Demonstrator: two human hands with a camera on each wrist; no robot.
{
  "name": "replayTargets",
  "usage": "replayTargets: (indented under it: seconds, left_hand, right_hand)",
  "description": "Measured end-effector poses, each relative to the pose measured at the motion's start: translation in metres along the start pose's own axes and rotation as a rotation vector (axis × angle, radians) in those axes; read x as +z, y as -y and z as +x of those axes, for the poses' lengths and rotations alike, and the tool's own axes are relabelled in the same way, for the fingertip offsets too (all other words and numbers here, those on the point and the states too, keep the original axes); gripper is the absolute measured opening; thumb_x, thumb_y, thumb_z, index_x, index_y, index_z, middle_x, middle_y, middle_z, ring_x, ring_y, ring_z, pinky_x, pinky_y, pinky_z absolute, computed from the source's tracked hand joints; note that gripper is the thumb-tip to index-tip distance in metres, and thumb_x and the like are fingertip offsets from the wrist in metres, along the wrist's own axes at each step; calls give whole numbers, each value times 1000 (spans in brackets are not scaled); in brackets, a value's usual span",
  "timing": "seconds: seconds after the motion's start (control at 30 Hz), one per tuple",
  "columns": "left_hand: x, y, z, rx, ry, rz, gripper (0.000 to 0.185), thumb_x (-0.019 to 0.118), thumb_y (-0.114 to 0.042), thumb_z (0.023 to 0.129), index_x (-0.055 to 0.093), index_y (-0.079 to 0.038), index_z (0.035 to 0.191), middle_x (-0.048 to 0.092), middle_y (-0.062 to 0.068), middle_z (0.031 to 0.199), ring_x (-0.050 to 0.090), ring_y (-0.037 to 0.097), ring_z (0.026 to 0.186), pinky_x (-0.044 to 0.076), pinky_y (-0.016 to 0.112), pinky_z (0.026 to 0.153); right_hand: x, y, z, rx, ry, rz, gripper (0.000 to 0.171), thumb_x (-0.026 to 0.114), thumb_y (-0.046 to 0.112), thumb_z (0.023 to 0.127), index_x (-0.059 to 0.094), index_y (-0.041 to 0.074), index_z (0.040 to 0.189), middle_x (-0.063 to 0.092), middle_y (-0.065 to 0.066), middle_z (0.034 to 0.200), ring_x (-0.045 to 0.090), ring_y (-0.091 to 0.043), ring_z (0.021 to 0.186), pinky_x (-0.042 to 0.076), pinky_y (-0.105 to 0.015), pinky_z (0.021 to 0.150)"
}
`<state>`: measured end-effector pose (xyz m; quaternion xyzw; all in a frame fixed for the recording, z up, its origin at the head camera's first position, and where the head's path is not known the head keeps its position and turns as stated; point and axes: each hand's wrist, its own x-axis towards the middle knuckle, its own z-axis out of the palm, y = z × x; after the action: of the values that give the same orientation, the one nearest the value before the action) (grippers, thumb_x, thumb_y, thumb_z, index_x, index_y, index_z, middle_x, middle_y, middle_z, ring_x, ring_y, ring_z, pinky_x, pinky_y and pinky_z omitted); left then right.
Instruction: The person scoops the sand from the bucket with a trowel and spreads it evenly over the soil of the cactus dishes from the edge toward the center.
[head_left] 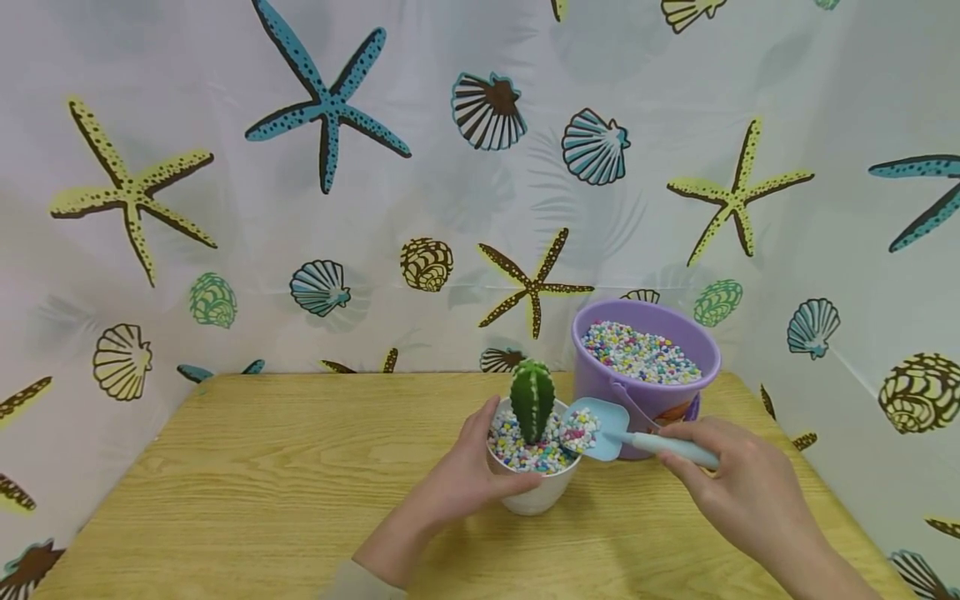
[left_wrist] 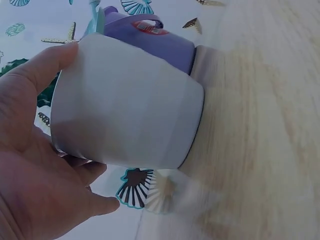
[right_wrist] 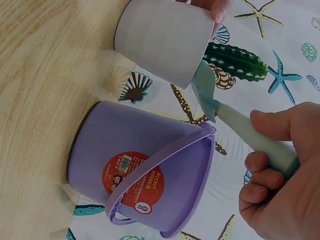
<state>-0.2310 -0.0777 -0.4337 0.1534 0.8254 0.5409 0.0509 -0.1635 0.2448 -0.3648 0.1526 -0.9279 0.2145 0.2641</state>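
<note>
My left hand (head_left: 467, 473) grips the white flowerpot (head_left: 537, 500) near its rim, thumb on the near side and fingers round the left. A green cactus (head_left: 532, 402) stands upright in it, among small multicoloured pebbles (head_left: 517, 450). In the right hand (head_left: 752, 482) is the handle of a light blue toy shovel (head_left: 609, 440), held with curled fingers. Pebbles (head_left: 579, 431) lie on the blade, whose tip overlaps the pot's right rim in the head view. The left wrist view shows the pot's wall (left_wrist: 125, 105) with the thumb and fingers at the rim.
A purple bucket (head_left: 592, 379) full of the same pebbles (head_left: 641, 354) stands behind and right of the pot, its handle (right_wrist: 150, 167) hanging down its side. Everything stands on a wooden table (head_left: 285, 483). A curtain (head_left: 405, 200) printed with starfish and shells hangs around the table.
</note>
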Motion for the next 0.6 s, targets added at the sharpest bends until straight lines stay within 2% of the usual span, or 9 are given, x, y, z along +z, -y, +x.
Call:
replayTargets:
  seconds: [0.17, 0.37, 0.6]
  left_hand:
    - [-4, -3, -3, 12, 3, 22, 127, 98, -39, 85, 16, -4, 176, 21, 29, 177, 29, 52, 160, 25, 69, 128]
    - [-1, 1, -2, 15, -38, 56, 127, 97, -43, 84, 19, -4, 176, 24, 28, 176, 32, 51, 158, 28, 69, 126]
    - [6, 4, -2, 6, -85, 44, 129, 99, -44, 83, 18, -4, 176, 28, 28, 174, 36, 50, 156, 30, 68, 126]
  right_hand:
    - [1, 1, 0, -23, -22, -12, 20, 93, 24, 91, 86, 26, 109, 76, 18, 99, 64, -7, 81, 50, -32, 63]
    - [1, 5, 1, -24, -19, -10, 18, 92, 24, 93, 86, 26, 110, 77, 17, 101, 67, -10, 84, 53, -35, 65]
    - [1, 5, 1, -29, -19, -22, 18, 92, 24, 93, 85, 26, 110, 77, 17, 101, 70, -13, 87, 54, -36, 66]
